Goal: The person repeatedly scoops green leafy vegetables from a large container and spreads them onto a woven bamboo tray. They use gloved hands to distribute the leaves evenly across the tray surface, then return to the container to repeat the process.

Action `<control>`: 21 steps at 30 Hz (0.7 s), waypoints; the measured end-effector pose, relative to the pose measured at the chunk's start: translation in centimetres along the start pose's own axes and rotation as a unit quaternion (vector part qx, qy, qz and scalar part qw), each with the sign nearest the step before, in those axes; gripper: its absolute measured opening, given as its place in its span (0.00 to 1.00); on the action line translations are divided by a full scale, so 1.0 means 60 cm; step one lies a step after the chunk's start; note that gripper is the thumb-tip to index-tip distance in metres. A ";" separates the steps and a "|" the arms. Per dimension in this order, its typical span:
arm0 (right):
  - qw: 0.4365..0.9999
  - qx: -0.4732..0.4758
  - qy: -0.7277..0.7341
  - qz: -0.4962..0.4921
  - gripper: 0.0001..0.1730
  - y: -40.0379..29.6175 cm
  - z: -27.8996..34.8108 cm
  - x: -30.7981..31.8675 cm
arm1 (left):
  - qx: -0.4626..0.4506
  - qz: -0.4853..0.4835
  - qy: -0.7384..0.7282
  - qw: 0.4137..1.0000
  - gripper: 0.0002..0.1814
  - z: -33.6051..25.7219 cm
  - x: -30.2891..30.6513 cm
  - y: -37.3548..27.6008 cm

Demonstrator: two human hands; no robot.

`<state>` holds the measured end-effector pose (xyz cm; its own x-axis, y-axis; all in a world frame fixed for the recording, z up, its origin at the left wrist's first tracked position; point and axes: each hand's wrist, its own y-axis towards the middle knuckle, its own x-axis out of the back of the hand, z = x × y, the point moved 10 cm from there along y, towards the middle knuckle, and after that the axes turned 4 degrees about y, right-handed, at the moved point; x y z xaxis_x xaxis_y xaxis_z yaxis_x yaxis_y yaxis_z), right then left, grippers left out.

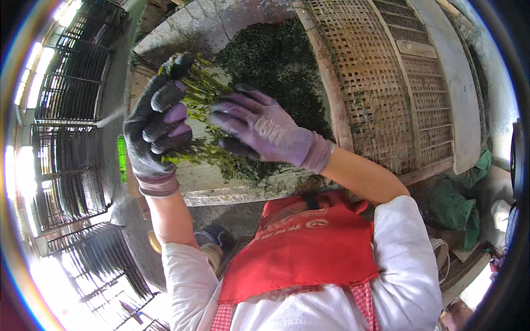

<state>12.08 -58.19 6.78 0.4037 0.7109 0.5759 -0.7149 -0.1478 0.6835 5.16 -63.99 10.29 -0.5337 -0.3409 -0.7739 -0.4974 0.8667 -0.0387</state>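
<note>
Green leafy stems (203,97) lie between my two gloved hands, above a pale board near the table's front edge. My left hand (161,116), in a black and purple work glove, has its fingers curled around the left ends of the stems. Laid over their right part is my right hand (256,124), in a purple glove with dark fingertips; its fingers are spread, and its palm side is hidden. Behind and to the right of it is a wide heap of dark green chopped leaves (277,62). Looser leaf bits lie below the right hand.
A woven bamboo tray (356,74) and a slatted wooden frame (430,99) are at the right, beyond a wooden bar (327,78). Dark slatted racks (70,165) line the left. A bright green basket (121,159) stands beside the table. Green sacks (451,207) lie at the lower right.
</note>
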 end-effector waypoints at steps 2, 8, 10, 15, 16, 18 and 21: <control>0.999 0.031 -0.039 -0.023 0.24 0.000 0.034 0.009 | -0.008 -0.057 0.077 0.995 0.26 0.001 0.010 -0.023; 0.995 0.051 -0.066 -0.046 0.24 0.026 0.036 -0.040 | -0.079 -0.204 0.296 0.930 0.19 -0.061 -0.009 -0.043; 0.997 0.002 -0.080 -0.010 0.23 -0.040 0.019 -0.059 | -0.087 -0.126 0.278 0.948 0.20 -0.089 -0.061 -0.036; 0.965 -0.184 0.186 -0.005 0.29 -0.181 -0.042 -0.032 | -0.058 -0.093 0.205 0.973 0.24 -0.073 -0.025 -0.049; 0.888 -0.263 0.376 -0.024 0.28 -0.165 -0.040 -0.010 | -0.065 -0.131 0.209 0.967 0.25 -0.052 0.012 -0.055; 0.732 -0.279 0.619 -0.050 0.27 -0.142 -0.024 -0.028 | 0.060 -0.066 0.082 0.993 0.25 0.039 0.039 -0.047; 0.403 -0.237 0.882 -0.061 0.26 -0.111 -0.020 -0.085 | 0.224 -0.241 0.187 0.926 0.16 0.197 0.115 -0.069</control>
<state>14.07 -60.01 -1.24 -0.2832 0.1374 -0.9492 -0.9484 -0.1871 0.2559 11.61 -65.61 -2.37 -0.5640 -0.7576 -0.3286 -0.4512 0.6159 -0.6458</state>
